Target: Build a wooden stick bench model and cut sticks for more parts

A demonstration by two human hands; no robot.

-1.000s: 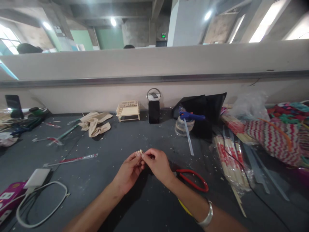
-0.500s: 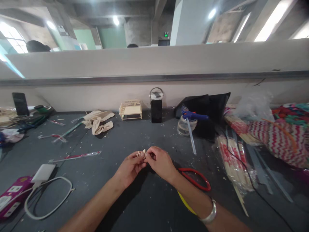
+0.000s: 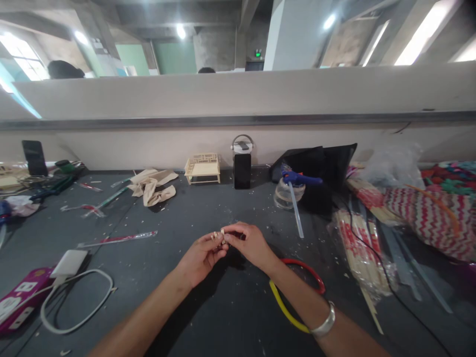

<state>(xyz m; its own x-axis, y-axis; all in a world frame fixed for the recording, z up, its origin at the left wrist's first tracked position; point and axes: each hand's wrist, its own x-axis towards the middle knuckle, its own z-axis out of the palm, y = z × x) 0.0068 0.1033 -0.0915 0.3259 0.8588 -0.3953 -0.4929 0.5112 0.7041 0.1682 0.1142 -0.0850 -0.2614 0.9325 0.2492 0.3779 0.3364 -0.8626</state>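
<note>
Small pale wooden pieces (image 3: pixel 222 232) are pinched between the fingertips of both hands above the dark table. My left hand (image 3: pixel 202 258) has its thumb and fingers closed on them from the left. From the right, my right hand (image 3: pixel 248 244) holds them too, thumb and forefinger together. Their exact shape is too small to tell. Under my right forearm lies a tool with one red handle (image 3: pixel 307 270) and one yellow handle (image 3: pixel 286 308). Farther back stands a miniature wooden bench (image 3: pixel 203 168).
A phone (image 3: pixel 242 171) stands at the back beside the bench. A blue glue gun (image 3: pixel 301 178) rests on a glass jar (image 3: pixel 284 196). Bagged sticks (image 3: pixel 362 248) lie right; a purple power strip (image 3: pixel 26 297), a white cable and crumpled cloth (image 3: pixel 152 186) are left.
My right hand has shifted slightly, its fingers lying flatter over the pieces. My right forearm has moved a little, so more of the yellow handle shows. The view has moved slightly.
</note>
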